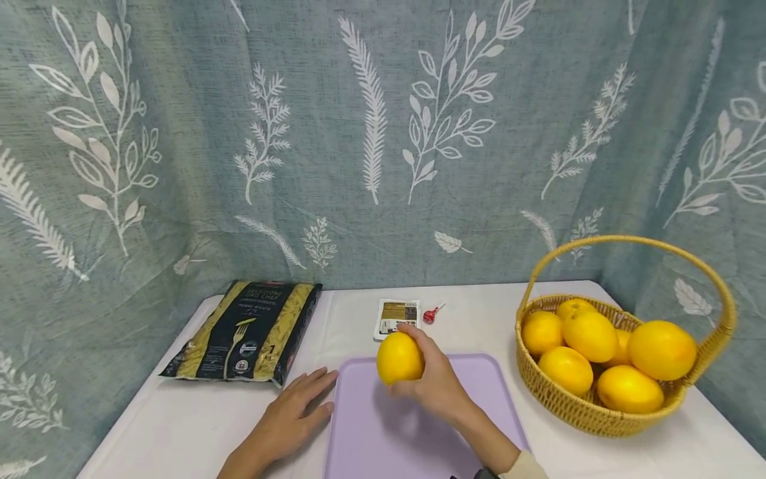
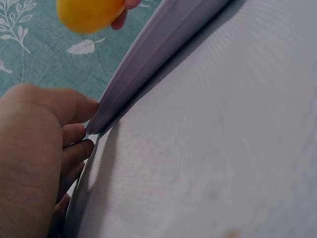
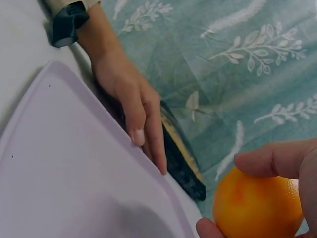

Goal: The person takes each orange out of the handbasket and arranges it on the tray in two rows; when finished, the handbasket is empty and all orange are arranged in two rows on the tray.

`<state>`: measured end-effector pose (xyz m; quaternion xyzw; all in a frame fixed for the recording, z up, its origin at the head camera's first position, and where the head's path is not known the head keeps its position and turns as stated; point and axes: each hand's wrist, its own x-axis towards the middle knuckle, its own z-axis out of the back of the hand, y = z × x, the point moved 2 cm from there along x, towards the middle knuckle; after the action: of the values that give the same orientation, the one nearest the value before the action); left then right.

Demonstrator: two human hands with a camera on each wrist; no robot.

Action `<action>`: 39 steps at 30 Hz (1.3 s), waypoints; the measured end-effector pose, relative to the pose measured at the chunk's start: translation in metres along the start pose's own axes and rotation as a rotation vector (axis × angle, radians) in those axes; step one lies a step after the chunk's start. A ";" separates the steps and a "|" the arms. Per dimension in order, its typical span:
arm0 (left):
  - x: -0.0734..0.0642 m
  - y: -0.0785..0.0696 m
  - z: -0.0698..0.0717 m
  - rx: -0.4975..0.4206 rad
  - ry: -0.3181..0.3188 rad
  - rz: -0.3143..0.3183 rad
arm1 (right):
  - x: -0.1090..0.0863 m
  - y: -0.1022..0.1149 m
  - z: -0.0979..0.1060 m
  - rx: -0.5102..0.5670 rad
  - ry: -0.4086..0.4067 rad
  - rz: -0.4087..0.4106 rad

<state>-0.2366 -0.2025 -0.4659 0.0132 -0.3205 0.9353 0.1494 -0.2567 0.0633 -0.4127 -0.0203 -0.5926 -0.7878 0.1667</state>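
Note:
My right hand (image 1: 431, 382) grips a round yellow-orange citrus fruit (image 1: 399, 359) above a lilac tray (image 1: 419, 446). In the right wrist view, the thumb lies across the top of the fruit (image 3: 257, 206), and a fingertip shows at its lower left. My left hand (image 1: 290, 416) rests on the table beside the tray's left edge, its fingers loosely extended. Seen from the left wrist, the thumb tip of that hand (image 2: 29, 148) touches the tray's rim (image 2: 129, 74). A wicker basket (image 1: 562, 412) of similar fruits (image 1: 589, 337) stands to the right of the tray.
A black and yellow bag of penne pasta (image 1: 245, 332) lies at the left. Behind the tray are a small flat package with a white edge (image 1: 399, 316) and a red lollipop (image 1: 429, 315). The basket's tall handle (image 1: 634, 239) arches upward. A green leaf-patterned curtain (image 1: 383, 146) hangs behind.

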 end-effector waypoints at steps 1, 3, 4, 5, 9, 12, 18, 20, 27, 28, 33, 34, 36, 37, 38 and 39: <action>0.000 0.000 0.000 0.001 0.000 -0.002 | 0.000 0.000 -0.001 -0.001 -0.001 0.001; 0.001 0.001 0.000 0.003 -0.001 -0.004 | 0.001 0.000 -0.004 -0.006 0.002 0.009; 0.001 0.001 0.000 0.005 -0.001 -0.005 | 0.001 0.001 -0.006 -0.011 0.008 0.011; 0.001 0.001 0.000 0.007 -0.002 -0.006 | 0.002 0.001 -0.008 -0.019 0.014 0.016; 0.001 0.002 0.000 0.006 0.000 0.001 | 0.003 0.000 -0.017 -0.046 0.052 0.029; 0.001 0.002 -0.001 0.011 0.002 0.002 | 0.003 -0.002 -0.023 -0.056 0.068 0.035; 0.002 0.001 -0.001 0.022 0.001 -0.006 | 0.006 -0.009 -0.033 -0.076 0.070 0.040; 0.002 0.001 -0.002 0.020 0.000 -0.010 | 0.006 -0.012 -0.036 -0.088 0.070 0.042; 0.000 -0.001 0.000 0.021 -0.004 -0.014 | 0.006 -0.020 -0.044 -0.131 0.058 0.071; 0.000 -0.002 0.000 0.022 -0.004 -0.015 | 0.006 -0.020 -0.045 -0.146 0.062 0.086; 0.002 -0.002 -0.001 0.024 -0.006 -0.023 | 0.004 -0.020 -0.046 -0.254 0.072 0.189; 0.002 -0.001 -0.001 0.028 -0.009 -0.022 | 0.003 -0.019 -0.046 -0.270 0.072 0.204; 0.002 -0.001 -0.001 0.034 -0.021 -0.035 | 0.002 -0.019 -0.047 -0.292 0.073 0.215; 0.001 -0.001 -0.001 0.038 -0.025 -0.040 | 0.002 -0.019 -0.047 -0.294 0.077 0.212; 0.001 0.000 -0.001 0.039 -0.030 -0.045 | 0.002 -0.019 -0.048 -0.288 0.083 0.202; 0.001 0.000 -0.001 0.042 -0.033 -0.051 | 0.002 -0.020 -0.049 -0.280 0.090 0.191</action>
<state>-0.2372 -0.2017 -0.4666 0.0397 -0.3030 0.9373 0.1676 -0.2563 0.0216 -0.4453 -0.0642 -0.4645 -0.8433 0.2626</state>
